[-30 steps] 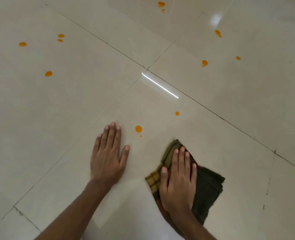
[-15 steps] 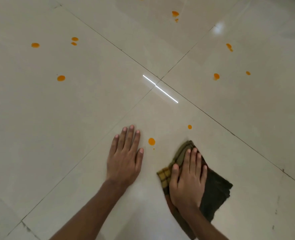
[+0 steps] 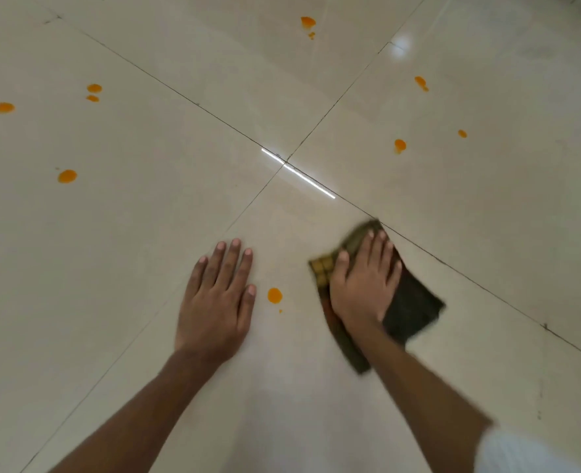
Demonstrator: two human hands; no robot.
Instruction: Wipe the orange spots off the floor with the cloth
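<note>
Orange spots [image 3: 274, 295], dark olive checked cloth [image 3: 410, 307], cream floor [image 3: 146, 216]

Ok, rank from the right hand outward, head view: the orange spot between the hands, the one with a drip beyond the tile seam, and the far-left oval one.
From the right hand:
1. Orange spot between the hands, just left.
2. Dripping orange spot, ahead across the seam.
3. Far-left oval orange spot, near the frame's edge.

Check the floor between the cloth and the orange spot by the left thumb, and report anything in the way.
Nothing visible blocks it. Only bare tile separates the cloth, pressed flat under the right hand, from the nearest orange spot. The left hand rests flat on the spot's far side.
</note>
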